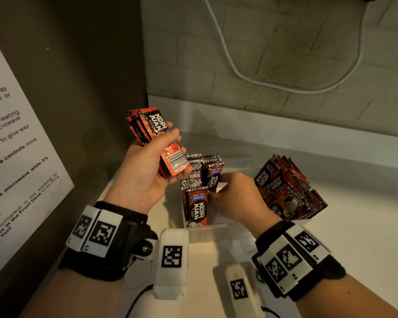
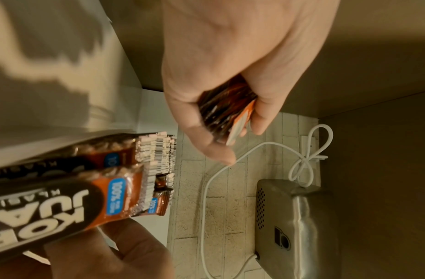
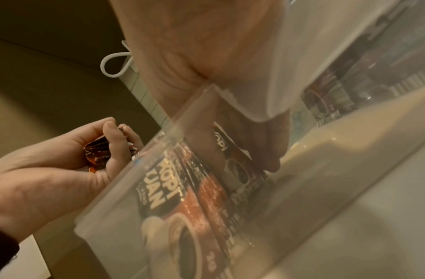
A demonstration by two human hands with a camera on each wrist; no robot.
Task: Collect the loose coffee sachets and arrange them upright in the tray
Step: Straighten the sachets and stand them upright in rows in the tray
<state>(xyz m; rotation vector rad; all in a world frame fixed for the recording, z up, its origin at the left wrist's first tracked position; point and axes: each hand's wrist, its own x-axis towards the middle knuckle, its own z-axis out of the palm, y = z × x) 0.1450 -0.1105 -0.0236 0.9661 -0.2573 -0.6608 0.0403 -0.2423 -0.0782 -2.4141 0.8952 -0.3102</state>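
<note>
My left hand [image 1: 168,143] is raised to the left of the tray and grips a bundle of red coffee sachets [image 1: 156,134]; the left wrist view shows the bundle [image 2: 228,113] edge-on between thumb and fingers. The clear tray [image 1: 207,226] stands on the white counter. Its left compartment holds upright sachets [image 1: 194,203]. My right hand [image 1: 223,187] reaches down into that compartment and pinches one standing sachet [image 1: 214,180]. Through the tray wall [image 3: 125,188] in the right wrist view, my fingers [image 3: 271,164] lie against that sachet [image 3: 237,160]. A loose heap of sachets [image 1: 290,187] fills the right compartment.
A dark wall with a printed notice [image 1: 14,157] closes the left side. A brick wall with a hanging white cable [image 1: 239,72] is behind the counter [image 1: 354,249]. A metal appliance [image 2: 297,226] shows in the left wrist view.
</note>
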